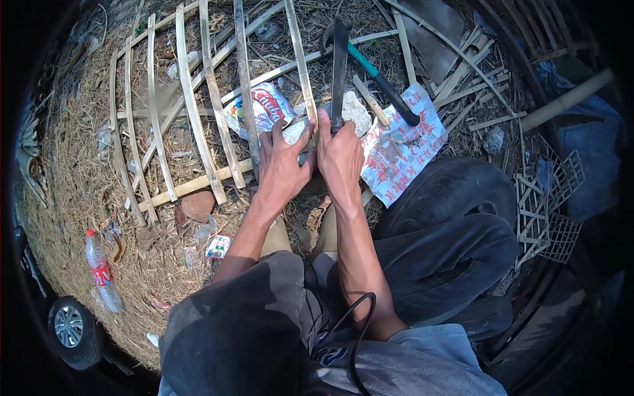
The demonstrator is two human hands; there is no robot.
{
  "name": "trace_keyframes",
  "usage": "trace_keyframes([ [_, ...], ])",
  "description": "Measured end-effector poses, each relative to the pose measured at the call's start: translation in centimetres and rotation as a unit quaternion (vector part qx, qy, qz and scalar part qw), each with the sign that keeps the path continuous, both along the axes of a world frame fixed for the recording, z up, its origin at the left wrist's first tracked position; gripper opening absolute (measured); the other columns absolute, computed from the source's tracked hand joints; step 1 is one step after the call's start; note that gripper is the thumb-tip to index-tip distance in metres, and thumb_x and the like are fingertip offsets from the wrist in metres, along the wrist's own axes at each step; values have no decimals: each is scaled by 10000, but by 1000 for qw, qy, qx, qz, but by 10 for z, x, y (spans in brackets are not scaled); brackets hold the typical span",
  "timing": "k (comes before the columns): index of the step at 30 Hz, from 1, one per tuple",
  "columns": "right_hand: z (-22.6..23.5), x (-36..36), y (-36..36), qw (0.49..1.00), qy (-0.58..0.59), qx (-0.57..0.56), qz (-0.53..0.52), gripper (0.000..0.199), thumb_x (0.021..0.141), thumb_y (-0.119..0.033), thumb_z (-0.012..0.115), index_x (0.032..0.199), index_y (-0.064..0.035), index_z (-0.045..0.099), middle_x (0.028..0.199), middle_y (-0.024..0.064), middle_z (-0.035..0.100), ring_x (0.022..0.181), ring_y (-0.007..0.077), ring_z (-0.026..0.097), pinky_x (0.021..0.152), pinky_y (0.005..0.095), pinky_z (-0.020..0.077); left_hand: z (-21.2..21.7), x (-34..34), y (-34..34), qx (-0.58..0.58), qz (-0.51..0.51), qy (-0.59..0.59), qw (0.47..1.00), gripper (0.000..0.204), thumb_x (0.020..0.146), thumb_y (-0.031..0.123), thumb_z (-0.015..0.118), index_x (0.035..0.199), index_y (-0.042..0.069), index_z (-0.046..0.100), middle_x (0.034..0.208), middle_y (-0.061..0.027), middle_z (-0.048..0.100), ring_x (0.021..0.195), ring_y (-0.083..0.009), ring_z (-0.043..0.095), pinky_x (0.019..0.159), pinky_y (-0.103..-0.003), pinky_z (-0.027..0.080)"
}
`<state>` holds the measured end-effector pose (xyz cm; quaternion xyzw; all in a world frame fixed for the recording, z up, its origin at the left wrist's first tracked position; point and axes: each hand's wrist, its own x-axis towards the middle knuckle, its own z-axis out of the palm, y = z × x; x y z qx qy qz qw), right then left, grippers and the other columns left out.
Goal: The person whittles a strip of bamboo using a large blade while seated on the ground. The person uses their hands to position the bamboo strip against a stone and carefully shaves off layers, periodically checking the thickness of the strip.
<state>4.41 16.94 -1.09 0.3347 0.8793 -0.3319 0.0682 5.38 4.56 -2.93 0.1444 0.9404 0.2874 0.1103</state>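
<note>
Scattered over straw-strewn ground [79,198]: a white wrapper with red script [261,109] under bamboo slats; a crumpled white-and-red printed sheet [399,148] just right of it; a small colourful packet [217,247] lower down; a red-labelled plastic bottle [102,274] at far left.

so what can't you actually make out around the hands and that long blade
- Head view: blade's handle, hidden inside the right hand.
- What the left hand presses on, covered by its fingers.
- Hammer's head, partly behind the blade.
- Things at the picture's rim, dark and bent by the fisheye.
</note>
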Motion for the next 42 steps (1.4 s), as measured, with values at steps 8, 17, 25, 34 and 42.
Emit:
trace_keyframes([
  [8, -26, -48, 32, 974, 65, 149, 160, 624, 914, -537, 604, 975, 83, 587, 863, 256, 670, 855, 411, 651, 788, 478, 496, 2, 1, -1, 0, 16, 19, 1000, 525, 856, 290, 660, 1376, 284, 589, 1372, -271, 426, 1155, -448, 442, 1011, -527, 415],
  [17, -26, -54, 21, 889, 234, 244, 310, 369, 904, -359, 650, 1024, -17, 578, 1022, 137, 553, 967, 305, 530, 828, 427, 419, -6, 2, -6, 28, 35, 5, 999, 506, 841, 293, 658, 1344, 250, 620, 1351, -227, 443, 1136, -402, 465, 983, -502, 421],
  [25, 34, -47, 79, 785, 138, 184, 575, 218, 932, -254, 599, 982, -45, 562, 958, 110, 551, 956, 288, 540, 802, 398, 409, -6, 3, -13, 19, 38, 13, 999, 536, 887, 296, 624, 1417, 281, 549, 1353, -182, 455, 1129, -386, 457, 986, -500, 397],
  [34, -10, -37, 251, 899, -173, 216, 341, 170, 850, -171, 663, 836, -6, 701, 800, 198, 695, 827, 405, 678, 739, 491, 538, -6, -1, 2, 12, 22, -2, 1000, 543, 881, 293, 642, 1415, 276, 551, 1370, -168, 451, 1110, -373, 447, 991, -497, 381],
  [42, -55, 20, 228, 938, -180, 204, 212, 229, 766, -198, 781, 890, -8, 747, 826, 198, 720, 787, 365, 708, 734, 427, 541, -16, 1, -1, -7, 26, 14, 1000, 565, 856, 308, 657, 1412, 296, 554, 1362, -151, 464, 1092, -363, 461, 950, -489, 395],
])
